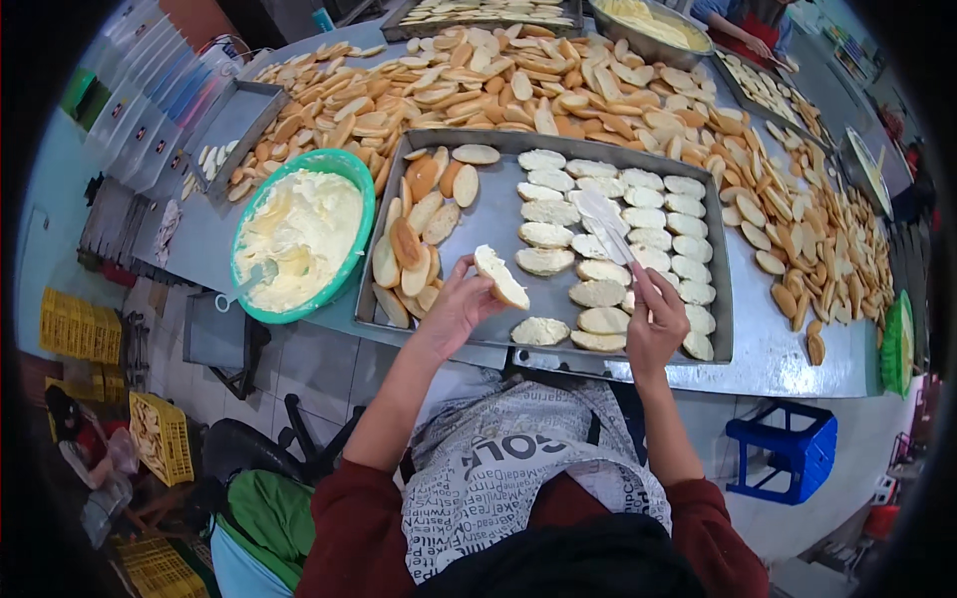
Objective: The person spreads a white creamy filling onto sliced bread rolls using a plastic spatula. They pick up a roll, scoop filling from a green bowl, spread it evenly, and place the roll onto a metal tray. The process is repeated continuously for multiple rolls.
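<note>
My left hand (pixel 455 309) pinches a slice of bread (pixel 502 277) whose upper face is coated with pale cream. In my right hand (pixel 658 319) is a spatula (pixel 602 221); its cream-smeared blade hangs over the rows of coated slices (pixel 648 217) on the right of a metal tray (pixel 490 221). Plain slices (pixel 407 242) lie heaped along the tray's left side. A single coated slice (pixel 540 332) rests near the front edge, below the held one. Left of the tray stands a green bowl (pixel 368 199) of whipped cream (pixel 309 221), with a white-handled tool (pixel 247 285) stuck in it.
Loose bread slices (pixel 558 90) cover the table behind and right of the tray. More filled trays (pixel 478 12) and a cream basin (pixel 653 45) stand at the back. Another person (pixel 748 35) is at the far right. A blue stool (pixel 788 448) stands on the floor.
</note>
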`<state>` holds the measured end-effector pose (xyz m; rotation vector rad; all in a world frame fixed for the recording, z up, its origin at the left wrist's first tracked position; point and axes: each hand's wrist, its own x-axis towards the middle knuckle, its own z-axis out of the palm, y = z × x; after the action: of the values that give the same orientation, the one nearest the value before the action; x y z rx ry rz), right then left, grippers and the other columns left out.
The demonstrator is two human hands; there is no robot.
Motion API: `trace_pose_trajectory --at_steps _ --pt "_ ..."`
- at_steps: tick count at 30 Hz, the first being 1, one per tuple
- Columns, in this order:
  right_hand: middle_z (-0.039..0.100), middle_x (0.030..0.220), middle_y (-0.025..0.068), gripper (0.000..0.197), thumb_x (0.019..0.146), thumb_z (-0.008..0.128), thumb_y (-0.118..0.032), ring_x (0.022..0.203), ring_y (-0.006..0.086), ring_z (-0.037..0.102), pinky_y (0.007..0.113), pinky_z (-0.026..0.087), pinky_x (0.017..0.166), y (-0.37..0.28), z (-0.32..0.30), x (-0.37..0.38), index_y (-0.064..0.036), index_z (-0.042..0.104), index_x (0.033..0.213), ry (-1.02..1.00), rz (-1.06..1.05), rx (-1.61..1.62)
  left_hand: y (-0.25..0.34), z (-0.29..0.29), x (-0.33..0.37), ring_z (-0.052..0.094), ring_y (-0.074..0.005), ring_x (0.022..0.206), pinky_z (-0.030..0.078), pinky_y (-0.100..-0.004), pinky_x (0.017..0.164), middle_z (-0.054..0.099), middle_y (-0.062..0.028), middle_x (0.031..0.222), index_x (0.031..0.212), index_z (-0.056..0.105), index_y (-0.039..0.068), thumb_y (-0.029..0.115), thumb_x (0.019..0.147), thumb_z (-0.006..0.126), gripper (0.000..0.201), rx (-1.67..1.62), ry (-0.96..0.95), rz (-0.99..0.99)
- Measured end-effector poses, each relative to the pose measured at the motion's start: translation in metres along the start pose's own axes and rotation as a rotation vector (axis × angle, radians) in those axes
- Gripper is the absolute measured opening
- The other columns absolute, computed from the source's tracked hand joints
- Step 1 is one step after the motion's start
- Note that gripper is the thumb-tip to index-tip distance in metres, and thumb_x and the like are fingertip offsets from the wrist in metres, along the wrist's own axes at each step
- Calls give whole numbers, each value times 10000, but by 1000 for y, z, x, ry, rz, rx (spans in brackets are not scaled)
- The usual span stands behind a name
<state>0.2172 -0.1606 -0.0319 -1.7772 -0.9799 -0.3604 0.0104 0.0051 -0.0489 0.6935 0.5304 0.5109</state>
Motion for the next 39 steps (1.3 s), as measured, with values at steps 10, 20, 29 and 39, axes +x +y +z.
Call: trace_pose_trajectory --at_steps 10,20,29,39 --pt "686 931 77 322 801 648 39 746 143 615 263 450 625 26 -31 -19 -123 713 1072 44 172 22 -25 -6 40 554 -220 1009 480 -334 824 495 -117 1112 1144 377 67 120 777 686 483 1044 80 42" --pt "687 946 78 312 817 652 30 788 121 613 248 461 645 27 -36 -20 -133 712 1076 65 197 29 -21 17 41 492 -296 938 427 -400 780 482 -98 982 939 519 79 178 605 801 448 1861 37 502" --pt "688 956 82 325 813 649 39 826 141 634 256 474 680 25 -34 -21 -128 707 1086 34 194 51 -28 24 49 484 -272 959 424 -399 757 481 -84 996 946 552 74 241 599 824 472 1946 131 529" --pt "680 937 68 297 844 620 46 792 96 595 227 462 661 20 -33 -19 -88 697 1097 28 192 110 36 -18 32 553 -345 936 464 -408 784 543 -168 956 1014 536 30 25 753 676 296 1669 400 705"
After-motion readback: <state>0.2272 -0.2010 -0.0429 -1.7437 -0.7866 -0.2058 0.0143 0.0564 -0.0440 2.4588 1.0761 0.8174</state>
